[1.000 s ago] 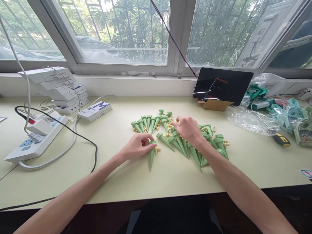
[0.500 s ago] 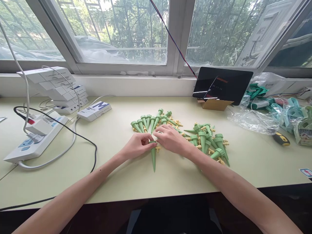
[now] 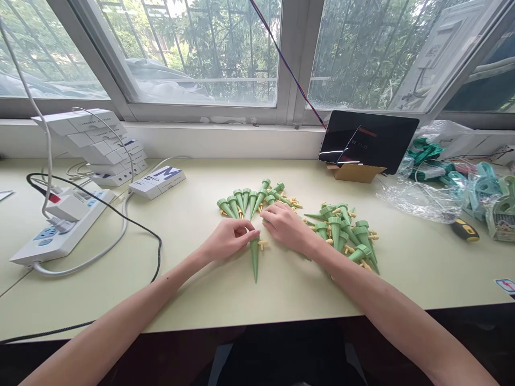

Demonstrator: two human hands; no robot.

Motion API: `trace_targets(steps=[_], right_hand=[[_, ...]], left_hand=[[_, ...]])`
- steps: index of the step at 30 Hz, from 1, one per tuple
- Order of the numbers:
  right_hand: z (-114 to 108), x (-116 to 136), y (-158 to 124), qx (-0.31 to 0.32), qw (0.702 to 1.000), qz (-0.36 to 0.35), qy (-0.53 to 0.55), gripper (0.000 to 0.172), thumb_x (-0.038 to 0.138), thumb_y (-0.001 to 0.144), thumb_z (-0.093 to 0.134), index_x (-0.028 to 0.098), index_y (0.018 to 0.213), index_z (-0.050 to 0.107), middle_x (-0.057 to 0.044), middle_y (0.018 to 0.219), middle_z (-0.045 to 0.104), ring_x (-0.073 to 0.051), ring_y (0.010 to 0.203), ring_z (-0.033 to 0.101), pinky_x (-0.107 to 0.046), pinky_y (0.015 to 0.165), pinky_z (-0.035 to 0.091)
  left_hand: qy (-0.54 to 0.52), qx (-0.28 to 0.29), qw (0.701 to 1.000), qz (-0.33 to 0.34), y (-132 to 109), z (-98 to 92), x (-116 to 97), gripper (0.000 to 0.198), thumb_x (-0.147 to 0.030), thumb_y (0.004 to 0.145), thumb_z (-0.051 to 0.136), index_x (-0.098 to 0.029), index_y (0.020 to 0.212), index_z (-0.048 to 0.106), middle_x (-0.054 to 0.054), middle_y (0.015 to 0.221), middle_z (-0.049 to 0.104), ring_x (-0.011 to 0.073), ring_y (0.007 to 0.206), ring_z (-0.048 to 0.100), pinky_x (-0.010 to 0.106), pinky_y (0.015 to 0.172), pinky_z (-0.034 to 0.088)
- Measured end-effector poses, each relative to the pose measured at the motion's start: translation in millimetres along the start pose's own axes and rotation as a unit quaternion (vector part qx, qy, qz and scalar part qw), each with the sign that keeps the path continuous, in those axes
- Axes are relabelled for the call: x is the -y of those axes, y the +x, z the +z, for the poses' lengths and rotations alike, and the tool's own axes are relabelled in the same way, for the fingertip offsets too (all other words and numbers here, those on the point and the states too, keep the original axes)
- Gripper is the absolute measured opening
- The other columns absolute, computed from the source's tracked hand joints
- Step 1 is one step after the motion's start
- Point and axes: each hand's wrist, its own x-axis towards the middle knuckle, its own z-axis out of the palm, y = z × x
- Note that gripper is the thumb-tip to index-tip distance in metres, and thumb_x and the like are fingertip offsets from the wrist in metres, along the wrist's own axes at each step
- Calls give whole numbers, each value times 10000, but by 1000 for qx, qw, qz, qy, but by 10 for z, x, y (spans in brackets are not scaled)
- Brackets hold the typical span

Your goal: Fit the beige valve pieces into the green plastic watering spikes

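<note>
My left hand (image 3: 227, 240) is closed in a pinch on the wide top end of a green plant watering spike (image 3: 255, 261). The spike's tip points toward me, and a small yellow valve (image 3: 263, 244) sticks out on its right side. Just right of the spike, my right hand (image 3: 286, 228) has its fingers curled inward with the fingertips low. Whatever lies under those fingers is hidden. Behind both hands, several more green spikes (image 3: 232, 206) lie fanned out with caps facing the window.
A heap of green spikes with yellow valves (image 3: 335, 231) lies beside my right forearm. A tablet (image 3: 372, 136) leans on a cardboard stand (image 3: 358, 173). Leftward are a power strip (image 3: 60, 236), cables and white boxes (image 3: 159, 181). A screwdriver (image 3: 464, 229) lies near plastic bags (image 3: 422, 201).
My right hand has shifted slightly right, away from the left fingertips. The left hand keeps its pinch on the spike, whose cap is now more covered. The view has moved a little.
</note>
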Motion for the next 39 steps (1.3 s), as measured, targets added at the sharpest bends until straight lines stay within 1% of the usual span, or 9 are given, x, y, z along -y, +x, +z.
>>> trace_targets(steps=[3,9,13,20,26,39], right_hand=[[11,-16,3,-11,1000,9,13,170,137,971,495,147,992,663,-108,995,661,-218,986,550,-372,927,432],[40,-61,8,-15,999,26,25,144,123,951,538,152,991,674,-94,988,672,-209,957,562,-365,932,426],[42,-64,6,-14,999,26,25,140,124,946,546,145,993,677,-95,989,675,-209,950,561,-364,936,424],[41,-66,1,-18,999,25,26,132,124,942,552,150,983,675,-91,989,673,-209,954,560,-360,935,424],[38,-60,1,-23,999,25,26,125,133,944,558,140,984,676,-94,985,674,-213,960,564,-364,939,429],[45,-73,3,-55,998,9,40,123,131,948,547,158,948,667,-94,958,672,-224,945,576,-388,914,457]], left_hand=[[-2,-25,1000,-7,6,-16,-4,439,-546,891,514,-159,742,658,-17,492,551,89,437,396,221,444,313],[13,-141,989,-32,30,-89,-4,422,-535,872,539,-162,723,669,-33,459,500,95,432,420,222,470,341],[23,-175,983,-42,28,-115,-12,392,-495,864,555,-165,676,654,-29,462,493,99,443,429,225,476,334],[24,-181,981,-58,32,-107,-5,369,-460,848,568,-164,637,632,-29,465,482,101,463,422,233,496,330],[29,-182,980,-68,41,-110,25,360,-454,848,566,-164,648,641,-26,473,488,103,479,415,235,504,323],[37,-187,979,-70,43,-108,34,334,-426,847,574,-163,651,634,-33,481,482,96,482,410,232,505,319]])
